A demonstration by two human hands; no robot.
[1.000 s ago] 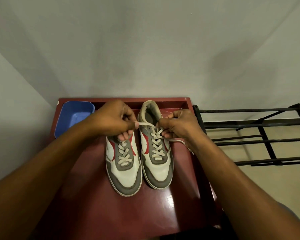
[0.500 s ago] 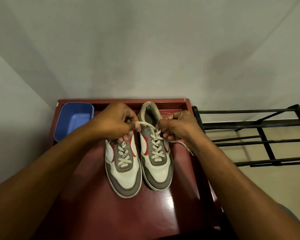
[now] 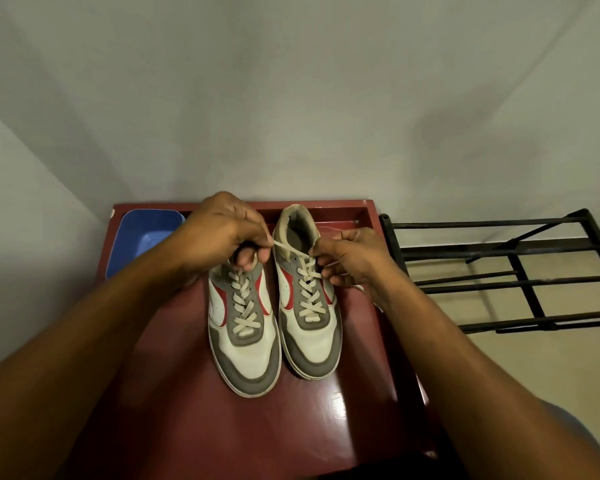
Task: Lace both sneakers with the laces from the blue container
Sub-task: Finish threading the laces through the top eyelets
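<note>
Maroon worktop [image 3: 194,393], both sneakers side by side. Left hand [image 3: 222,233] and right hand [image 3: 352,259] each pinching lace [image 3: 291,250] end over right sneaker [image 3: 309,306]. Left sneaker [image 3: 243,327] laced. Blue container [image 3: 146,233] far left.

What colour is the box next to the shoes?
Blue; the container shows best in the head view.

A glossy dark-red table [image 3: 194,427] carries two laced sneakers [image 3: 245,334] and a blue container [image 3: 136,237].
</note>
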